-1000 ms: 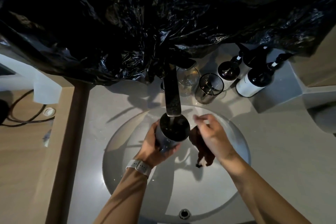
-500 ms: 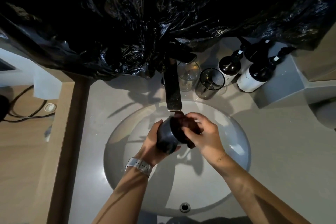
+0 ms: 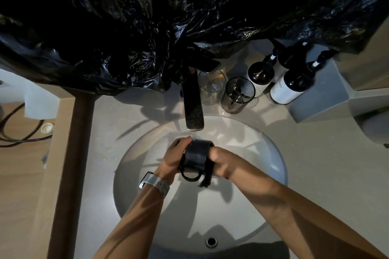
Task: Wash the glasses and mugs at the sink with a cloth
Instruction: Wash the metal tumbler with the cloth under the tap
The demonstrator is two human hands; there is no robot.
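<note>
The left hand [image 3: 175,156] grips the dark mug [image 3: 196,156] over the basin [image 3: 134,174], just under the tap [image 3: 193,109]; the right hand [image 3: 223,163] presses the cloth [image 3: 207,177] against its side, fingers hidden. Wet, the mug could slip and hit the basin. A wide elbow could topple the glasses [image 3: 237,94] behind.

faucet [image 3: 193,103] overhanging basin [image 3: 271,153], glasses [image 3: 237,94] and bottles [image 3: 290,86] behind
</note>
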